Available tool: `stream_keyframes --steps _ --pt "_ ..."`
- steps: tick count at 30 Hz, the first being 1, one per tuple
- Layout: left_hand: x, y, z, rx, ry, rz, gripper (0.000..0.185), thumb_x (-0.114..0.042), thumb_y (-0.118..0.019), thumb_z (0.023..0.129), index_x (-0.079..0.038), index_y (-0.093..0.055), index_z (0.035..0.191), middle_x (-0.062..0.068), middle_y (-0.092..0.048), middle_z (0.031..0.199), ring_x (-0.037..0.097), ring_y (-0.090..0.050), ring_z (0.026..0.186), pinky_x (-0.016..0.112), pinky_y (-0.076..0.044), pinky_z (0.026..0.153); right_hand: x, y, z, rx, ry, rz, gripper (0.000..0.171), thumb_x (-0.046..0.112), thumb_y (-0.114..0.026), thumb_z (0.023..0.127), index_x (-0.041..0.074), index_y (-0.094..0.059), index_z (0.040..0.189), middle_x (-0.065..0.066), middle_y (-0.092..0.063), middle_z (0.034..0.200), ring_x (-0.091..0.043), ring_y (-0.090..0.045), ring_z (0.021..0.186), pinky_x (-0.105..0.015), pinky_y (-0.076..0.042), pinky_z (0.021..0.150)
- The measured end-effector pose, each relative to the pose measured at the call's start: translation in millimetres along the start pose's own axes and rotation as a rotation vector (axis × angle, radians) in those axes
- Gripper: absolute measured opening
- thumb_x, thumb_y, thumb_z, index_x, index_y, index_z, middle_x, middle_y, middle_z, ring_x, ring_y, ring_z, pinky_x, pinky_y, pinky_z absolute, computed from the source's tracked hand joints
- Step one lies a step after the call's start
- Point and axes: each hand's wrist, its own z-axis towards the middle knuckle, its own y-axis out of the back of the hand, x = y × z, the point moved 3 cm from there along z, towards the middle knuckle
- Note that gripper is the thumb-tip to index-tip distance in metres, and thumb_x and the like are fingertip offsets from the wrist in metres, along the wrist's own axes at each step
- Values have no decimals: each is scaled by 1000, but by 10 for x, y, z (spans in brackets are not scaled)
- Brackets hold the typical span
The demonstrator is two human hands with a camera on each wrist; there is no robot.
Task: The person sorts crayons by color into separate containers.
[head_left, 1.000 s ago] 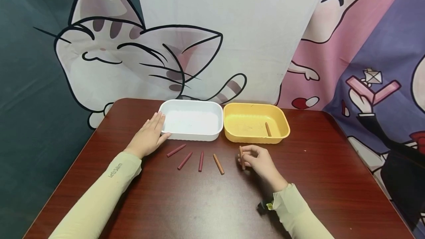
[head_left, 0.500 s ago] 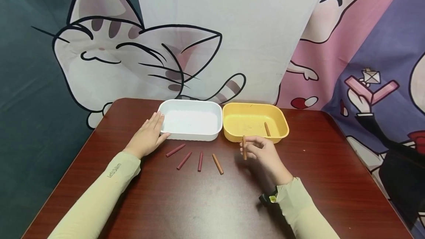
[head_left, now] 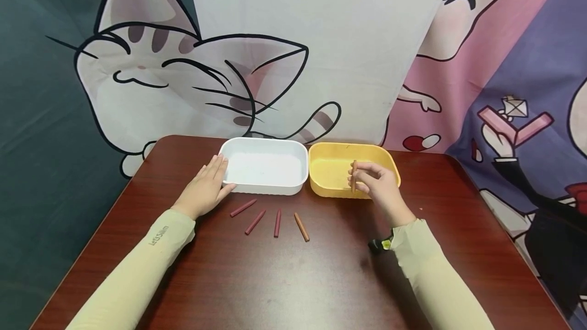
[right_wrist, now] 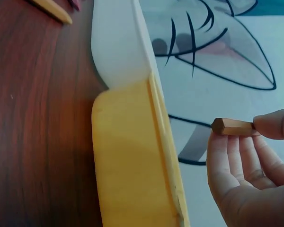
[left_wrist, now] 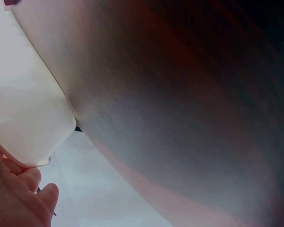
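My right hand [head_left: 381, 187] pinches an orange-brown crayon [head_left: 354, 177] upright above the yellow basin [head_left: 326, 188]. In the right wrist view the crayon [right_wrist: 234, 126] shows a six-sided end, with the thumb on one side and fingertips below. My left hand [head_left: 202, 187] rests with straight fingers against the left rim of the white basin [head_left: 261, 188]. Fingers of that hand [left_wrist: 23, 194] also show beside the white basin's wall in the left wrist view. My right hand covers part of the yellow basin's inside.
Three dark red crayons [head_left: 277, 223] and one orange-brown crayon [head_left: 301, 226] lie on the brown table [head_left: 257, 279] before the basins. The two basins stand side by side near the back edge. Behind them hangs a cartoon-printed cloth [head_left: 357, 39].
My right hand has carried the orange-brown crayon up and to the right, from the table in front to over the yellow basin. The left hand has stayed at the white basin.
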Motion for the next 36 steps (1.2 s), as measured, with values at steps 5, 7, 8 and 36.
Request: stream_keyframes --steps 5,7,8,36 --pt "1 2 4 -1 1 8 77 -40 -51 106 11 -22 156 27 -18 164 41 -14 153 58 -19 121 -24 62 163 -26 17 20 16 4 -65 98 -1 -66 113 -10 -69 104 -16 -69 89 -30 -60 81" --pt "-2 0 4 -3 -1 12 77 -40 -51 105 11 -22 156 27 -18 164 41 -14 153 57 -19 121 -38 93 223 -37 10 -5 18 3 -64 98 -3 -65 115 -7 -69 101 -15 -68 87 -29 -60 79" --pt "-5 -1 6 -4 -2 13 77 -40 -51 105 11 -22 156 27 -18 164 41 -14 153 57 -19 121 -42 110 249 -41 1 -20 21 4 -64 98 -5 -63 118 -7 -68 102 -14 -68 86 -28 -60 79" --pt "3 -13 0 -13 1 13 78 -42 -52 105 10 -23 156 27 -19 164 40 -14 154 57 -19 121 -278 341 711 -39 -147 -859 19 10 -71 90 -8 -72 94 -4 -62 71 -13 -55 60 -23 -46 53"
